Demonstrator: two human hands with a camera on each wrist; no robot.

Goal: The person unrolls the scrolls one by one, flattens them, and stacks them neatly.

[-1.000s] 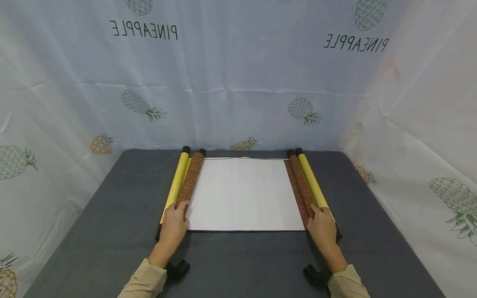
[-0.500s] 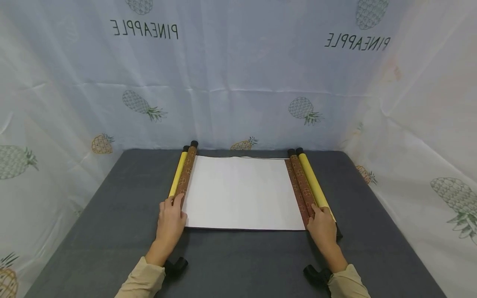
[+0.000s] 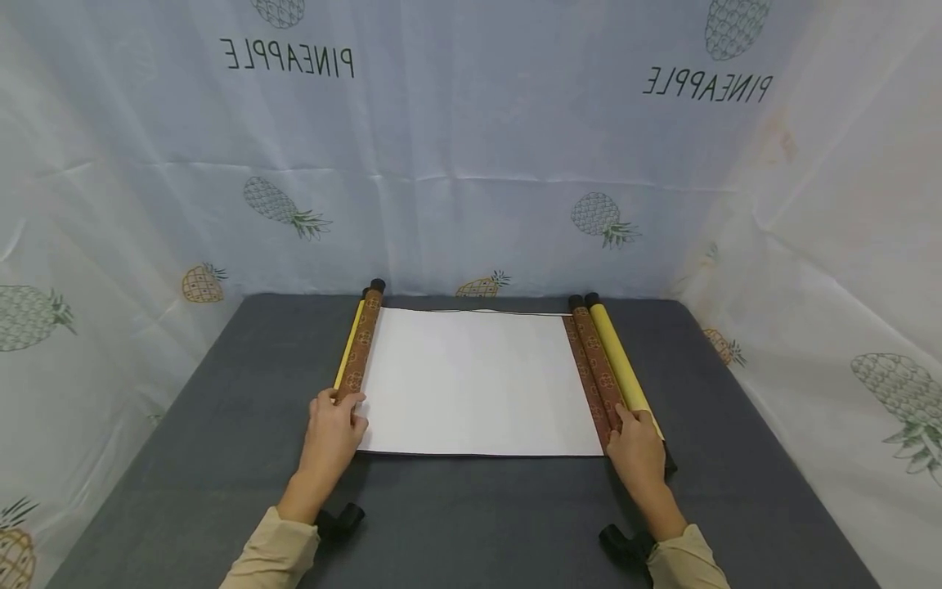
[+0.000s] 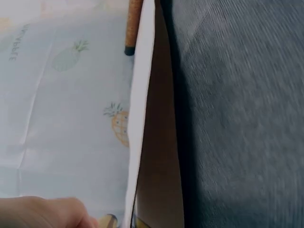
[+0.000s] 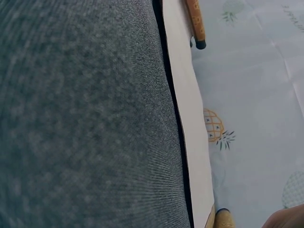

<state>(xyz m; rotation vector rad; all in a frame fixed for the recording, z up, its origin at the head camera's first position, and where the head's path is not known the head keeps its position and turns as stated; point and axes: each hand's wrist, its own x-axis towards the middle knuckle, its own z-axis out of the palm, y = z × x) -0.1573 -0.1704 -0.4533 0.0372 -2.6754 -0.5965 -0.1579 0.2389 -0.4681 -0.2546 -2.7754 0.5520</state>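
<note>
A hanging scroll lies partly unrolled, its white paper [image 3: 478, 384] spread between two brown patterned rolls with black end knobs. My left hand [image 3: 329, 433] grips the near end of the left brown roll [image 3: 362, 348], and its far end sticks up a little past the table's back edge. With thumb and fingers, my right hand [image 3: 637, 448] holds the near end of the right brown roll [image 3: 598, 360]. In both wrist views the near edge of the white sheet [image 4: 140, 95] stands slightly off the table, and each hand shows only at a lower corner.
A yellow roll [image 3: 621, 356] lies along the outer side of the right brown roll. Another yellow roll [image 3: 348, 347] shows as a thin strip beyond the left one. The dark grey table [image 3: 471, 523] meets a pineapple-print curtain [image 3: 471, 237] at its back and sides.
My left hand has moved left with the left brown roll, widening the white area and covering most of the left yellow roll. My right hand stays in place.
</note>
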